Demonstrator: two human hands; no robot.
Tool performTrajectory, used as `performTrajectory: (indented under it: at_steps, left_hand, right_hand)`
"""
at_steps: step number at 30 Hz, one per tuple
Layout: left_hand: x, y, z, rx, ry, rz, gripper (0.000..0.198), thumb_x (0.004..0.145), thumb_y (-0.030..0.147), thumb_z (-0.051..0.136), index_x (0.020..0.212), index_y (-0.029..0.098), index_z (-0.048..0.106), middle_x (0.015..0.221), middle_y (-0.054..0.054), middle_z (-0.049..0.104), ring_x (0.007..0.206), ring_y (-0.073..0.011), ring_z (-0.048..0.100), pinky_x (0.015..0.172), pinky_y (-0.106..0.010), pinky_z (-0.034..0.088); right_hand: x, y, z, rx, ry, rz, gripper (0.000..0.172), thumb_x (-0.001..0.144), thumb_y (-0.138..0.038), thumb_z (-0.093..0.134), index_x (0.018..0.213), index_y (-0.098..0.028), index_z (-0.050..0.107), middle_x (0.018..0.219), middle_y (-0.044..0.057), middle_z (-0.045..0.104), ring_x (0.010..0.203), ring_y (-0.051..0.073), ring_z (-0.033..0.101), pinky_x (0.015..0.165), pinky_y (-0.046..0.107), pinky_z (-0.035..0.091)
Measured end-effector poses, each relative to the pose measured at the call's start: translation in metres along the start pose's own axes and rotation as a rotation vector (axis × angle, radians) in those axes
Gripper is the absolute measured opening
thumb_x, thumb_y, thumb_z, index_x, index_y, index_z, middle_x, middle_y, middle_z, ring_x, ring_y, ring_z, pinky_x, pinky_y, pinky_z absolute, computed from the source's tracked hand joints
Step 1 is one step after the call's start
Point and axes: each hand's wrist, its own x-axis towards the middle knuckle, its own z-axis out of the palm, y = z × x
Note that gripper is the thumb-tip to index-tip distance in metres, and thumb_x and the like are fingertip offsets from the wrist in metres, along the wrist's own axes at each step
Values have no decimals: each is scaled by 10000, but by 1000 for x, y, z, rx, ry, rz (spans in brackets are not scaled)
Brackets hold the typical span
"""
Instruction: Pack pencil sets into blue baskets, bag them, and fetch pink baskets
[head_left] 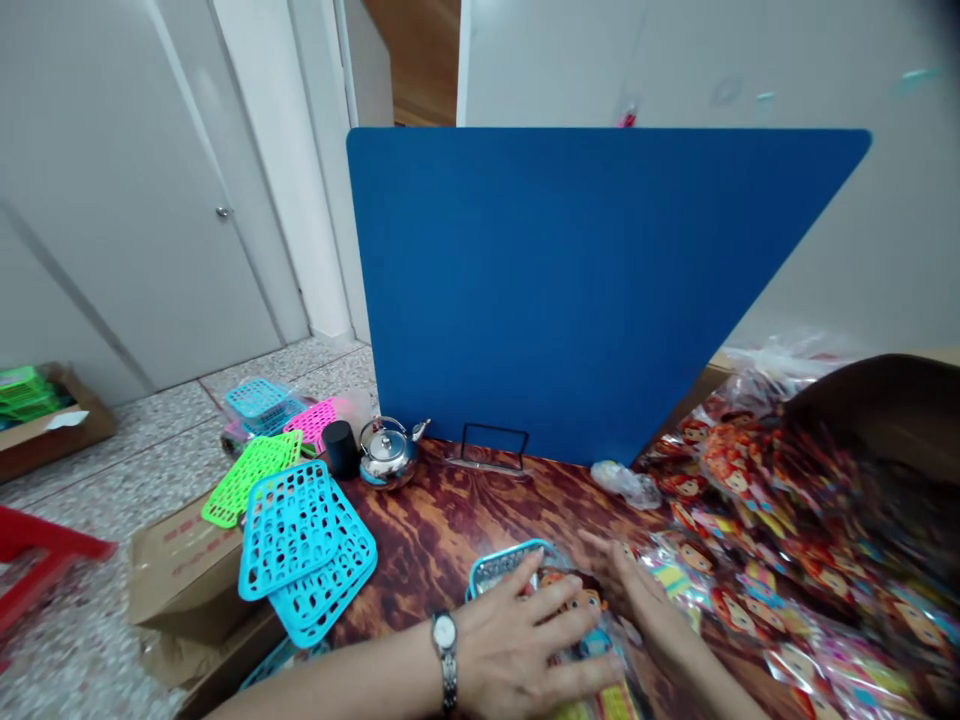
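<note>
From my remote seat I take this for a packing workroom: bagged toys (757, 585) heaped at four o'clock on the wood-patterned tabletop (420, 540), holed plastic pieces (289, 525) by a cardboard box (180, 570) at eight, another carton (56, 435) at nine on speckled floor (169, 440), a plain door (112, 180) at ten.

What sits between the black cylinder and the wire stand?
In the head view, a shiny metal kettle sits between the black cylinder and the wire stand.
</note>
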Motion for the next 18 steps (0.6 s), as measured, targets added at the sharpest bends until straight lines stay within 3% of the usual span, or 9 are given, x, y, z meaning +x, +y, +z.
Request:
performTrajectory:
  at_steps: [3, 5, 7, 9, 11, 13, 15, 18]
  left_hand:
    - [-10, -9, -2, -10, 41, -65, 719, 849, 633, 300, 1437, 223, 246, 1479, -93, 358, 1365, -295, 270, 1105, -561, 233]
    - [-24, -27, -2, 15, 92, -184, 751, 842, 638, 324, 1452, 214, 210, 1478, -105, 361, 1384, -306, 233, 1116, -589, 181]
    - [-41, -58, -1, 44, 168, -386, 677, 876, 542, 361, 1449, 208, 227, 1454, -125, 395, 1387, -299, 241, 1121, -581, 179]
    - [-60, -96, 0, -4, 242, -687, 570, 900, 449, 366, 1414, 207, 321, 1438, -138, 413, 1366, -271, 305, 1121, -523, 239]
    - [-78, -136, -3, -134, 388, -1005, 617, 858, 485, 416, 1375, 149, 384, 1463, -169, 362, 1367, -283, 306, 1124, -484, 261]
    - [-94, -172, -11, -202, 542, -1264, 708, 821, 505, 447, 1390, 98, 338, 1490, -196, 298, 1393, -309, 239, 1138, -497, 218]
    - [-105, -201, -24, -200, 644, -1390, 753, 818, 497, 430, 1413, 66, 267, 1508, -216, 237, 1411, -326, 167, 1148, -521, 161]
    - [-114, -231, -45, -197, 748, -1450, 750, 805, 459, 449, 1416, 73, 250, 1525, -195, 198, 1422, -294, 140, 1169, -461, 119]
  right_hand:
    - [6, 16, -9, 37, 65, 35, 780, 761, -773, 374, 1264, -199, 534, 1125, 137, 656, 952, 246, 657, 794, 381, 534]
    - [8, 31, -15, 71, 114, 72, 757, 762, -760, 392, 1261, -208, 531, 1089, 128, 674, 910, 240, 668, 771, 380, 540]
    - [9, 46, -18, 74, 153, 105, 721, 771, -746, 390, 1220, -209, 561, 1040, 122, 692, 865, 240, 677, 758, 385, 544]
    - [9, 59, -18, 40, 186, 108, 690, 775, -743, 379, 1128, -202, 620, 988, 124, 705, 841, 249, 682, 757, 396, 547]
    - [9, 69, -17, 5, 210, 76, 679, 749, -751, 407, 1030, -190, 665, 950, 133, 713, 863, 275, 679, 753, 411, 549]
    - [9, 75, -15, -38, 225, 21, 676, 696, -761, 470, 975, -183, 684, 957, 140, 713, 925, 307, 665, 763, 425, 551]
    - [9, 79, -15, -134, 249, -32, 694, 631, -773, 516, 938, -177, 696, 995, 145, 707, 1017, 333, 631, 814, 438, 542]
    - [5, 83, -13, -286, 331, -93, 724, 582, -773, 531, 935, -164, 699, 1087, 141, 683, 1131, 342, 568, 937, 434, 485]
